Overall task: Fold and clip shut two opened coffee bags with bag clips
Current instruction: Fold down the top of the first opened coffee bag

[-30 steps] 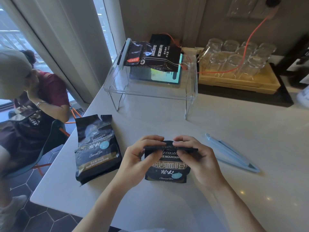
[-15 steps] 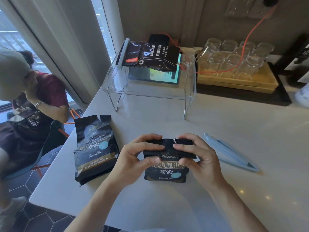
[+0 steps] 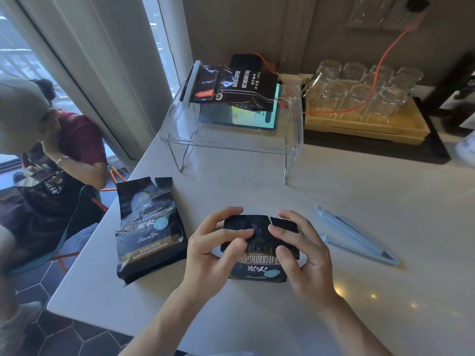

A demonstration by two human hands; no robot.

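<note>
A black coffee bag (image 3: 259, 265) lies flat on the white counter in front of me. My left hand (image 3: 214, 253) and my right hand (image 3: 302, 253) both grip its top flap, which stands partly unrolled, with thumbs on the front and fingers behind. A second black coffee bag (image 3: 150, 229) lies to the left with its torn top open. A light blue bag clip (image 3: 357, 235) rests on the counter just right of my right hand, untouched.
A clear acrylic riser (image 3: 231, 140) at the back holds other coffee bags (image 3: 239, 86) and a tablet. A wooden tray of upturned glasses (image 3: 365, 98) stands at the back right. A seated person (image 3: 51, 155) is beyond the counter's left edge.
The bag's top flap has come up from a tight, narrow fold into a taller, partly unrolled flap. Both hands stay on it, fingers shifted upward.
</note>
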